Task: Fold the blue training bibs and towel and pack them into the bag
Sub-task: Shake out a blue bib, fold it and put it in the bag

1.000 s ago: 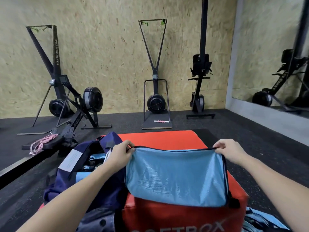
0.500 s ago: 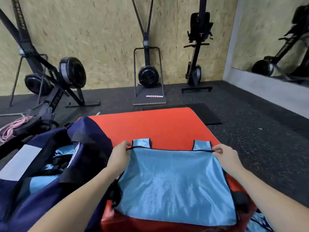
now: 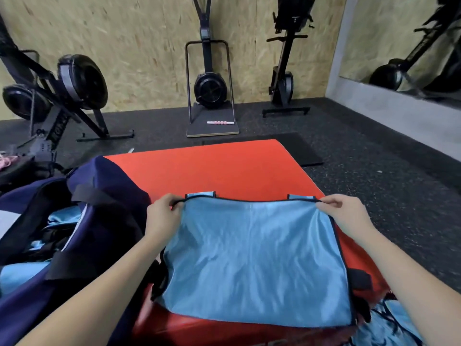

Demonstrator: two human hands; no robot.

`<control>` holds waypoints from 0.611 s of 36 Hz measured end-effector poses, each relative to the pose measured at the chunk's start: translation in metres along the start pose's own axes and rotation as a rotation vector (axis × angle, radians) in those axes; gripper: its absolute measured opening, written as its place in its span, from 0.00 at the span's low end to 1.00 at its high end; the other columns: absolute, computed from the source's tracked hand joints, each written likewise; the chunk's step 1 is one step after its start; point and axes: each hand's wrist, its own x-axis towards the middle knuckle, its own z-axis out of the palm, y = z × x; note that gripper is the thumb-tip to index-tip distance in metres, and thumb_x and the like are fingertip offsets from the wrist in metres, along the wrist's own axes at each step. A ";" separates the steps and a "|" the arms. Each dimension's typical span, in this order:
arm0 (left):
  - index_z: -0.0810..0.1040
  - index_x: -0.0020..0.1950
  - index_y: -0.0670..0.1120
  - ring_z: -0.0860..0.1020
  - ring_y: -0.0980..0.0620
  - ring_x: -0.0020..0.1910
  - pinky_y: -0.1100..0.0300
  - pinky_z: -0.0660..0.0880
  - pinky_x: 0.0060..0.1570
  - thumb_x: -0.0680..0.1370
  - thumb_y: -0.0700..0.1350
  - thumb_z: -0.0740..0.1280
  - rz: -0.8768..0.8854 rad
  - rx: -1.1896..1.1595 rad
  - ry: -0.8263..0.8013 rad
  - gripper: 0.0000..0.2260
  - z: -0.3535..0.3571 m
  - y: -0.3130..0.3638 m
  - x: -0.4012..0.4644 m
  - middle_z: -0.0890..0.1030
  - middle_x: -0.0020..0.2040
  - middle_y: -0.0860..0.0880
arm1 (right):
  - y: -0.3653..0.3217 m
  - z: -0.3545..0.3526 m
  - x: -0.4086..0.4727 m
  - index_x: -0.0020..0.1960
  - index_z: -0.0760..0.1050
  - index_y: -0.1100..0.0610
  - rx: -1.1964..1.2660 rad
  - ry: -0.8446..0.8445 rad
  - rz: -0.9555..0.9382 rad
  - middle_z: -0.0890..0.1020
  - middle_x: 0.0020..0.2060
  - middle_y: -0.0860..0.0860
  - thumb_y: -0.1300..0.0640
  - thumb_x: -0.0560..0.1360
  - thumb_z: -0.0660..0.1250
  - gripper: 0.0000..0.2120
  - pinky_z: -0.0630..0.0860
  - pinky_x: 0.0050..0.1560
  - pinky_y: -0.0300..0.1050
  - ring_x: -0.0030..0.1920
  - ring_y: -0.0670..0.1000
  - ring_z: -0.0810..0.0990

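The blue bib (image 3: 254, 258) lies spread flat on the red box (image 3: 224, 171), its long axis running left to right between the two hands, its black-trimmed upper edge at the far side. The left hand (image 3: 162, 216) pinches that edge at the far-left corner; the right hand (image 3: 346, 216) pinches it at the far-right corner. Both are closed on the fabric, thumbs on top. Two strap ends poke out just beyond the far edge.

The navy bag (image 3: 82, 233) sits open just left of the bib, touching the box, with more blue cloth inside. It is nearest the left hand, so the packing move will likely carry the bib leftward. Before that, a fold across the long axis, right corner brought to left, seems the natural step. More blue fabric (image 3: 389, 323) hangs at the near right; whether it is a bib or the towel is unclear.
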 end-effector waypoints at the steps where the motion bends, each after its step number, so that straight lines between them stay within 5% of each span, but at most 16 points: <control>1: 0.83 0.53 0.46 0.76 0.55 0.47 0.65 0.66 0.50 0.78 0.40 0.66 0.006 -0.015 0.025 0.08 0.000 0.005 0.008 0.83 0.48 0.51 | -0.003 0.001 0.004 0.46 0.84 0.51 0.018 0.028 -0.011 0.84 0.40 0.46 0.53 0.72 0.77 0.05 0.71 0.49 0.42 0.43 0.46 0.81; 4: 0.82 0.55 0.45 0.77 0.53 0.49 0.65 0.66 0.51 0.79 0.40 0.67 -0.017 -0.027 0.022 0.08 0.008 0.010 0.028 0.83 0.51 0.48 | -0.008 0.008 0.015 0.48 0.83 0.50 0.027 0.068 -0.017 0.83 0.42 0.45 0.53 0.73 0.75 0.04 0.70 0.51 0.42 0.45 0.46 0.80; 10: 0.76 0.63 0.44 0.76 0.47 0.44 0.57 0.70 0.44 0.78 0.44 0.67 -0.146 0.149 -0.241 0.14 0.031 -0.012 0.030 0.82 0.53 0.44 | 0.014 0.024 0.021 0.50 0.83 0.55 -0.180 -0.118 0.095 0.84 0.45 0.51 0.52 0.72 0.76 0.09 0.71 0.51 0.43 0.49 0.51 0.81; 16: 0.79 0.60 0.47 0.79 0.42 0.51 0.53 0.74 0.49 0.78 0.41 0.64 -0.101 0.177 -0.140 0.11 0.030 -0.026 0.017 0.83 0.52 0.45 | 0.007 0.016 0.015 0.38 0.80 0.49 -0.212 -0.098 0.066 0.81 0.37 0.44 0.55 0.73 0.75 0.07 0.67 0.47 0.43 0.45 0.51 0.79; 22: 0.81 0.59 0.44 0.78 0.46 0.54 0.59 0.68 0.51 0.79 0.41 0.66 -0.072 0.010 0.001 0.09 0.021 -0.008 0.024 0.82 0.53 0.46 | -0.011 0.010 0.027 0.44 0.82 0.51 -0.056 0.016 0.065 0.82 0.37 0.44 0.54 0.72 0.76 0.04 0.69 0.50 0.43 0.47 0.50 0.79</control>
